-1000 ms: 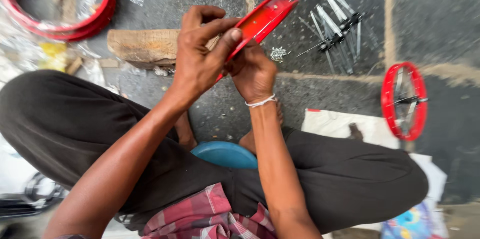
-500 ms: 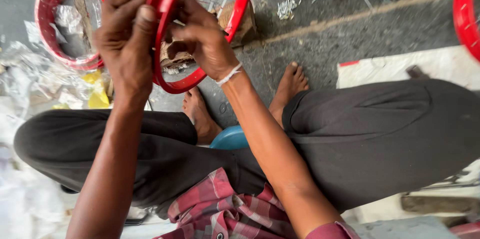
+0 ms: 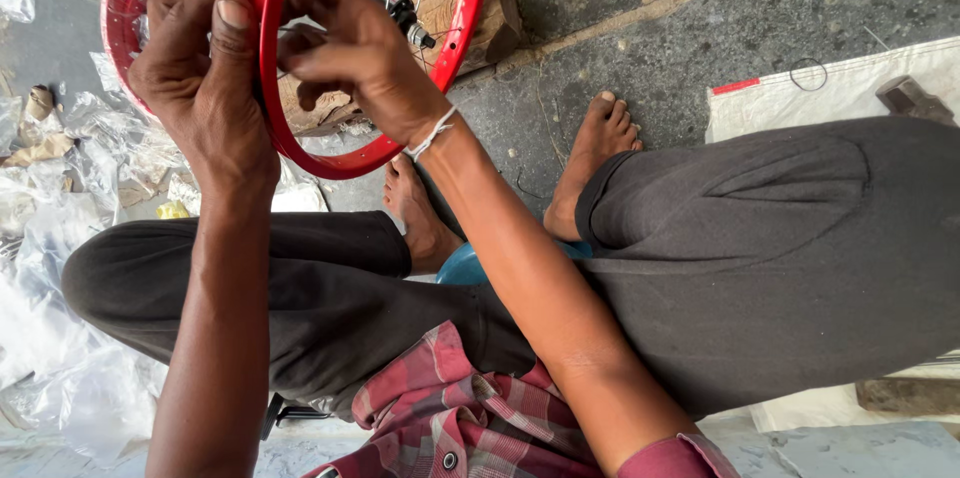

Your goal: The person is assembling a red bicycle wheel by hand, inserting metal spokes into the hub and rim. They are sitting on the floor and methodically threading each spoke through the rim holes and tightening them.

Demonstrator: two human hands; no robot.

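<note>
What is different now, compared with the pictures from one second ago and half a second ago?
The red rim went from edge-on to open-face, showing spokes and hub. The left hand stays on its left side; the right hand still works inside it. The person remains seated.

Red rim turned from edge-on to face-on.

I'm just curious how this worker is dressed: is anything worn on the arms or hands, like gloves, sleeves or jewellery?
No gloves: both the left hand and the right hand are bare. A thin white thread band circles the right wrist. The forearms are uncovered; only the edge of a short maroon sleeve shows at the right upper arm. No rings or watch are visible.
</note>
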